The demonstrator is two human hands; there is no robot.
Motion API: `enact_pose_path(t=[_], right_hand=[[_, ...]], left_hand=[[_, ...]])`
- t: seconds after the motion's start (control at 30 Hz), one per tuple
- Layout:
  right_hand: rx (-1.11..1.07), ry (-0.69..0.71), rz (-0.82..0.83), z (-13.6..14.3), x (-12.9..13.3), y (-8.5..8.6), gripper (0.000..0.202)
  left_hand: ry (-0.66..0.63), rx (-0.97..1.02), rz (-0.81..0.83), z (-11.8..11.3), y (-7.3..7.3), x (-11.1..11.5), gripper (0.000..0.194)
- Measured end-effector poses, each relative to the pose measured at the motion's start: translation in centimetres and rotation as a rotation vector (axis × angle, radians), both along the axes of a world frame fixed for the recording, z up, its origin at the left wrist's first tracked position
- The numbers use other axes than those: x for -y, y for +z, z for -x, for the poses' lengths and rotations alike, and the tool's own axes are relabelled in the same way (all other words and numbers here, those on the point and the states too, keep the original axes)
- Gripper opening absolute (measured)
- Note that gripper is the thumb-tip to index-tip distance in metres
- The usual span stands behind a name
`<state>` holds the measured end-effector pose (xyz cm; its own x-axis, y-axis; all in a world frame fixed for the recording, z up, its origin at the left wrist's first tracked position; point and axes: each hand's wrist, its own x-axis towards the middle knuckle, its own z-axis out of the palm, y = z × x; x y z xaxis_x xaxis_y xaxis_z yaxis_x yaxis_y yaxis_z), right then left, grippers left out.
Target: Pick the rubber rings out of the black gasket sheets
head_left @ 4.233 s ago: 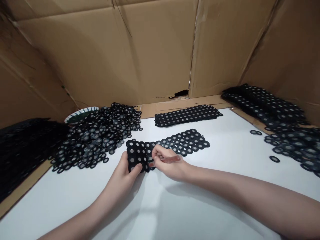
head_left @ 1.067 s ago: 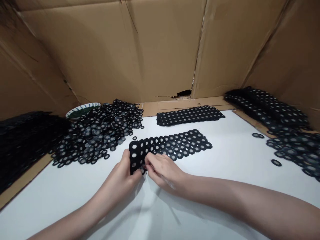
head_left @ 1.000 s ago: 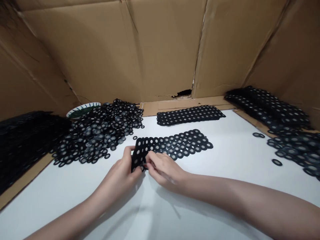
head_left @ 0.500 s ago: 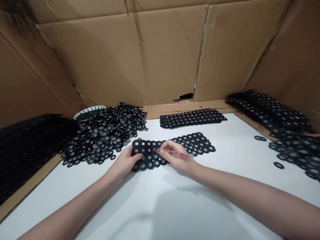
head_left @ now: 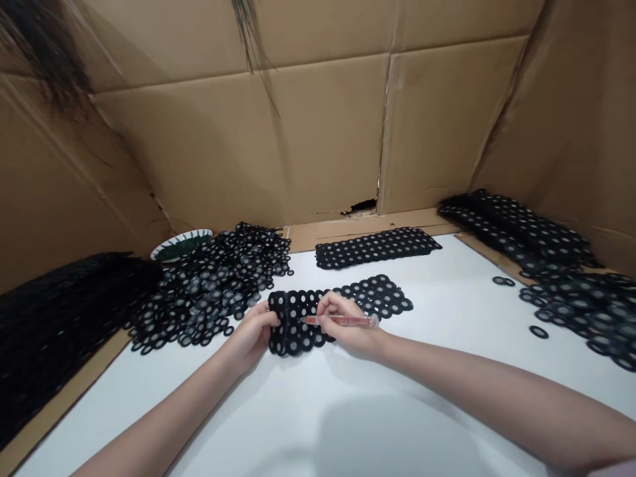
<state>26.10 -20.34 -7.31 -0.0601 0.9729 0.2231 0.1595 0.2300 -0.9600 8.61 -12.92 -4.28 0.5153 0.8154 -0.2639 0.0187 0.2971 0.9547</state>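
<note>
A strip of joined black rings with pale centres (head_left: pixel 303 338) lies across the middle of the white table, its left end creased. My left hand (head_left: pixel 256 331) pinches that end, thumb on top and fingers partly hidden behind it. In my right hand (head_left: pixel 350 324) is a slim red pen-shaped tool (head_left: pixel 342 320), gripped like a pencil. Its tip points left and meets the strip near the crease; whether it pierces a ring I cannot tell. The strip's right part (head_left: pixel 380 295) runs out flat behind my right hand.
Behind lies another ring strip (head_left: pixel 377 247). A heap of loose rings (head_left: pixel 213 285) and a patterned dish (head_left: pixel 203 234) stand left, near a dark stack (head_left: pixel 64 331). Stacked strips (head_left: pixel 517 225) and scattered rings (head_left: pixel 586 308) lie right. Cardboard walls (head_left: pixel 238 146) enclose the table.
The view has tilted up slightly, so everything sits lower. The strip's left end is now folded along a crease, and the tool's tip has moved left towards it. Both hands keep their hold.
</note>
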Motion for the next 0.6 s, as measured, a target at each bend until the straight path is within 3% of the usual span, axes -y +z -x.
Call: enact_pose_path(t=[0.23, 0.6], right_hand=[[0.181, 0.041, -0.008, -0.21, 0.08, -0.39, 0.010], [0.246, 0.063, -0.038, -0.37, 0.38, 0.20, 0.009]], left_hand=[[0.024, 0.108, 0.142, -0.19, -0.25, -0.16, 0.016], [-0.026, 0.170, 0.114, -0.40, -0.28, 0.40, 0.022]])
